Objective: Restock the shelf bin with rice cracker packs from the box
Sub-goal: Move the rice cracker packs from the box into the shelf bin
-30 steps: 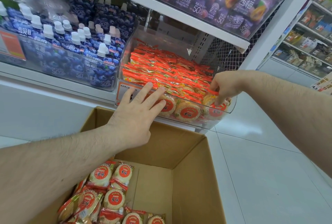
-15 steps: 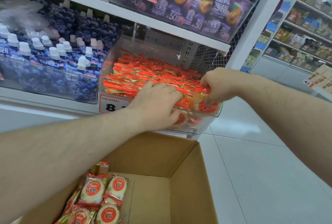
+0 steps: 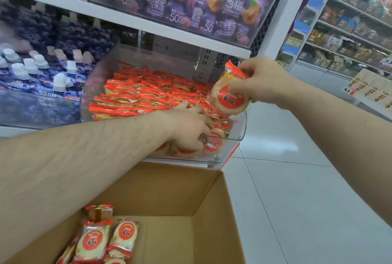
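We judge restocking nearly done: the clear plastic shelf bin (image 3: 240,134) at centre frame brims with red-wrapped rice cracker packs (image 3: 148,96), our right hand (image 3: 262,81) pinches one round cracker pack (image 3: 230,99), our left hand (image 3: 191,128) curls into the pile, and few packs remain in the brown cardboard box (image 3: 180,196) at the bottom.

Glossy white floor tiles (image 3: 297,179) reflect overhead light. White metal shelving (image 3: 135,24) carries purple jelly pouches (image 3: 212,9) above and blue capped pouches (image 3: 42,73) at left. Far-aisle shelves (image 3: 350,37) hold blurred goods

The box (image 3: 169,200) sat on the floor (image 3: 286,179) before the shelf bin (image 3: 239,128); rice cracker packs (image 3: 148,94) lay in both; pouches (image 3: 42,77) stood left of the bin.
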